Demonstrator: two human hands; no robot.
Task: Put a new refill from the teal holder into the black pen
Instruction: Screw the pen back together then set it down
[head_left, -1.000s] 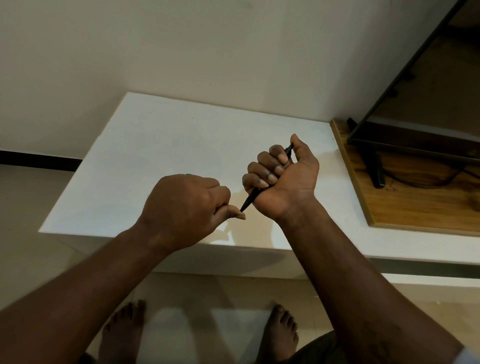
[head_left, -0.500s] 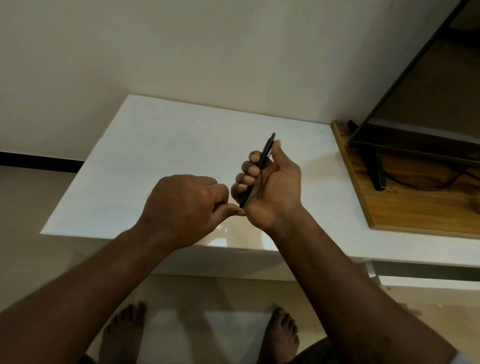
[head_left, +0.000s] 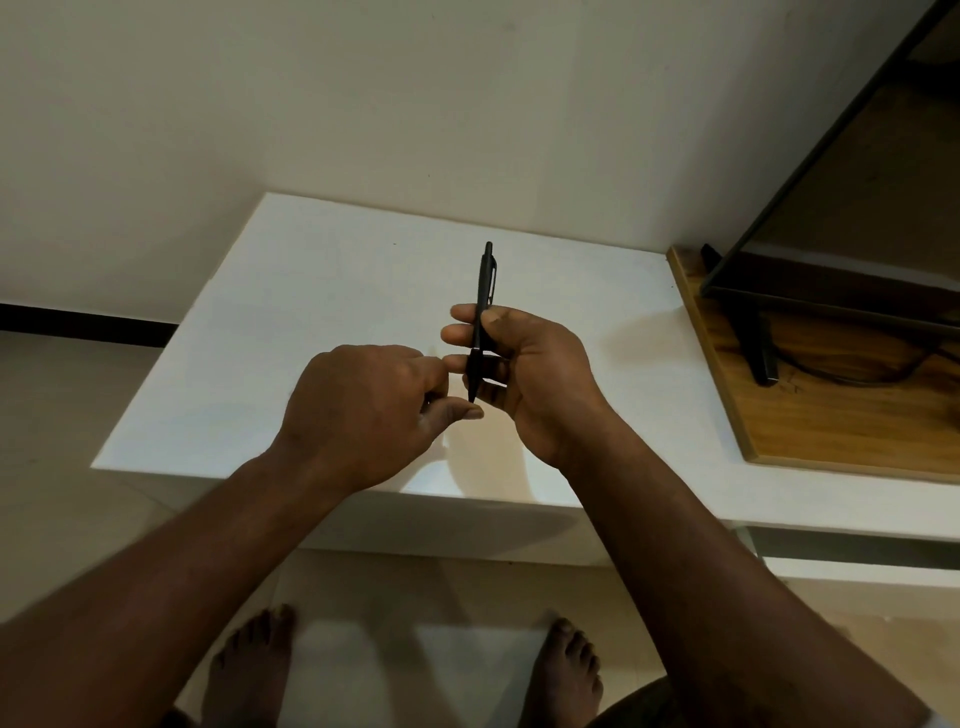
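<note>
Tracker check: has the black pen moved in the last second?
Yes. The black pen in the right hand swung from leaning toward the television to nearly upright.

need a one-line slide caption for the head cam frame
Right hand grips the black pen above the white table; left hand touches its lower tip.

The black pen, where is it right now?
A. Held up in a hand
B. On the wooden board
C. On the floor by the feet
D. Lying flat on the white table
A: the right hand grips the pen by its lower half, with the clip end sticking up above the white table.
</note>
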